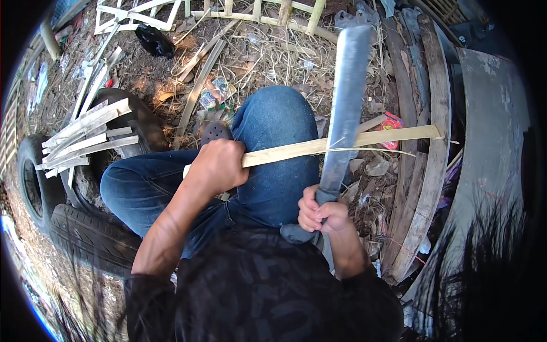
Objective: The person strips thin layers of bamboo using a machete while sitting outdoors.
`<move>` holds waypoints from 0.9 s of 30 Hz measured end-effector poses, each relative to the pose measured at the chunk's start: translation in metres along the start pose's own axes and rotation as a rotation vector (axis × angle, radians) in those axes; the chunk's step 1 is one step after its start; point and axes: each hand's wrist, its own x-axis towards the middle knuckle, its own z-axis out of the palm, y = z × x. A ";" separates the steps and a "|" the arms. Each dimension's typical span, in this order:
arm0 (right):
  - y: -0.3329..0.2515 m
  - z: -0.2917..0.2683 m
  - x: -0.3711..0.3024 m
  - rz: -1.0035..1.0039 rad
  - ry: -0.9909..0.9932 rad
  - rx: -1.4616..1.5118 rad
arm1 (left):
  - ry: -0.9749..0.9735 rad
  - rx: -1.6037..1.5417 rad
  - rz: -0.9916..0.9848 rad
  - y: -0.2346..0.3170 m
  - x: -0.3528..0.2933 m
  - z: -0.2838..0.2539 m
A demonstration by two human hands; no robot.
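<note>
My left hand [215, 166] is closed round one end of a pale bamboo strip [285, 154], which runs to the right across my raised knee. My right hand [325, 214] grips the dark handle of a machete [346, 97]. Its long, broad blade points away from me and crosses the strip just right of the knee. A thin sliver [384, 150] peels along the strip's near edge, to the right of the blade. The strip's far right end lies over the wooden planks [430, 171].
Left of me, several cut bamboo strips [85, 137] rest on old tyres [91, 239]. A bamboo lattice [256, 16] lies at the far side, near a black plastic bag [154, 41]. Shavings and litter cover the ground. A grey board [493, 125] stands beyond the planks.
</note>
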 end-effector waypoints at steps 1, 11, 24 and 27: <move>0.011 0.002 0.002 0.097 0.032 -0.010 | -0.024 -0.003 -0.010 0.001 0.000 0.002; 0.012 0.007 0.004 0.174 0.036 -0.077 | 0.025 -0.083 -0.100 0.010 -0.011 0.003; 0.007 0.007 0.010 0.196 0.037 -0.056 | -0.066 -0.110 0.057 0.001 -0.035 -0.038; 0.006 0.011 0.012 0.179 0.117 -0.106 | 0.282 0.087 0.135 0.034 -0.044 -0.085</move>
